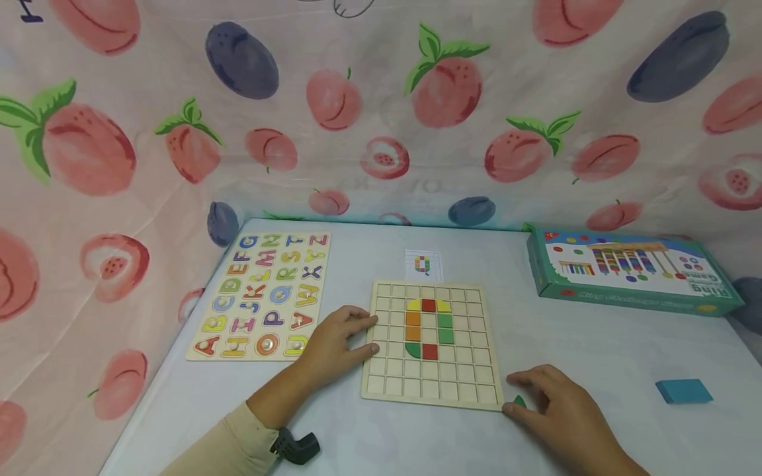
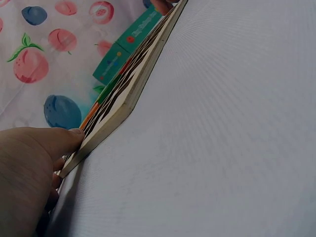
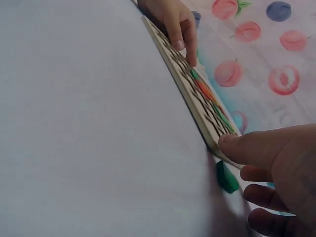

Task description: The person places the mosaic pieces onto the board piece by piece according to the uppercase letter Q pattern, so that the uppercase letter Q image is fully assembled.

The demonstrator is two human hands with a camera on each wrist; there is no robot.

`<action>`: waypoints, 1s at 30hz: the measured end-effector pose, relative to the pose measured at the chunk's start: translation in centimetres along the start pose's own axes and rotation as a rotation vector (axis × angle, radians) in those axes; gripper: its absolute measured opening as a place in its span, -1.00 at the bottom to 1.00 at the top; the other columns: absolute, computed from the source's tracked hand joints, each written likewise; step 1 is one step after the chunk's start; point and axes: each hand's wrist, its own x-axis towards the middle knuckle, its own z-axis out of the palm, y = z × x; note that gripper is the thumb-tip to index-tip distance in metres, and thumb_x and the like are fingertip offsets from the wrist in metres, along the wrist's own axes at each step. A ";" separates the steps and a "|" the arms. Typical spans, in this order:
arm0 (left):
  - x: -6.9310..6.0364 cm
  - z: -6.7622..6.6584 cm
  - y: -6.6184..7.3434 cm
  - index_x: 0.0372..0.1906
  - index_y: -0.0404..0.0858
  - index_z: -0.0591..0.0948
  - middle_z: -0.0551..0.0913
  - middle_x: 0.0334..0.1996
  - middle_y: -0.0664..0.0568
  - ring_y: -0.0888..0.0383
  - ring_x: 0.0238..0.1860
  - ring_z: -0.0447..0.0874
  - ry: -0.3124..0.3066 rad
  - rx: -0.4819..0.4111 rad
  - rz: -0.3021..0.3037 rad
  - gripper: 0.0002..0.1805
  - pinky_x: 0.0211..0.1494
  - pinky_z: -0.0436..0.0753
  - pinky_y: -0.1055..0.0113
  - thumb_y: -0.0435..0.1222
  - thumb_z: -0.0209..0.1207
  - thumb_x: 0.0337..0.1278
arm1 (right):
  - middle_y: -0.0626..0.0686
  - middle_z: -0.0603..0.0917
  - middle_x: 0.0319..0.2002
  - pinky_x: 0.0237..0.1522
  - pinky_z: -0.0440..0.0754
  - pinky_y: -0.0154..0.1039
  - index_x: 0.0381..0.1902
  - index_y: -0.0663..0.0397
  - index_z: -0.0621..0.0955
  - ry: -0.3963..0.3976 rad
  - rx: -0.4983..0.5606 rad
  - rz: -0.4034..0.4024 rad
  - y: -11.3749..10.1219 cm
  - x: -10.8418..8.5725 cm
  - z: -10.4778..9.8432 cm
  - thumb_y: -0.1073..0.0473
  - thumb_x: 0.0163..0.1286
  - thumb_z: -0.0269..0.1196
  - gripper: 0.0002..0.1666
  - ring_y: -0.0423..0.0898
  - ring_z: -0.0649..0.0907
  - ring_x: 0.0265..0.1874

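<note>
A square wooden grid board (image 1: 393, 383) lies on the table, with yellow, red, orange and green pieces forming a partial ring in its cells. At its left edge, my left hand (image 1: 336, 347) touches the side with thumb and fingertips. My right hand (image 1: 559, 410) is at the lower right corner, its thumb touching or nearly touching the board. Between that thumb and the fingers, a small green piece (image 3: 227, 177) sits on the table beside the corner, apparently not gripped. Behind the board lies a card (image 1: 424, 265) printed with a coloured block pattern.
An alphabet puzzle board (image 1: 256, 297) lies to the left. A green game box (image 1: 631, 271) stands at the back right, and a blue block (image 1: 683, 391) rests at the far right. Fruit-printed cloth (image 1: 357, 172) hangs behind the table.
</note>
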 end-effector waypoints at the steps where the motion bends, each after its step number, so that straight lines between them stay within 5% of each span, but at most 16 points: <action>1: 0.0 0.0 0.0 0.32 -0.13 0.73 0.62 0.21 0.08 0.06 0.26 0.60 0.000 0.001 -0.001 -0.42 0.32 0.60 0.06 -0.10 0.54 0.21 | -0.15 0.67 -0.06 -0.30 0.44 -0.28 0.11 -0.13 0.77 -0.014 -0.005 0.015 0.1 -0.1 0.0 -0.23 0.20 0.60 -0.41 -0.16 0.48 -0.29; 6: 0.0 0.0 -0.1 0.32 -0.14 0.73 0.63 0.21 0.08 0.06 0.26 0.60 0.000 -0.001 -0.002 -0.42 0.33 0.60 0.06 -0.11 0.54 0.21 | -0.13 0.62 -0.17 -0.31 0.43 -0.23 0.13 -0.07 0.75 -0.054 -0.039 0.067 0.5 -0.4 0.2 -0.24 0.19 0.60 -0.35 -0.13 0.47 -0.31; 15: 0.0 0.0 0.0 0.32 -0.14 0.73 0.63 0.20 0.08 0.07 0.25 0.60 -0.001 -0.012 -0.002 -0.42 0.33 0.60 0.06 -0.10 0.54 0.20 | -0.18 0.64 -0.21 -0.21 0.57 -0.15 0.06 -0.12 0.77 -0.079 -0.103 0.045 0.8 -0.6 0.2 -0.22 0.14 0.63 -0.40 -0.17 0.50 -0.31; 30: 0.0 0.0 -0.1 0.31 -0.15 0.73 0.63 0.20 0.08 0.07 0.26 0.60 0.005 -0.010 0.000 -0.42 0.33 0.60 0.06 -0.11 0.54 0.21 | -0.25 0.64 -0.16 -0.16 0.67 -0.25 0.16 -0.24 0.75 -0.225 -0.094 0.049 0.6 -0.3 -0.8 0.25 0.11 0.48 -0.40 -0.22 0.53 -0.29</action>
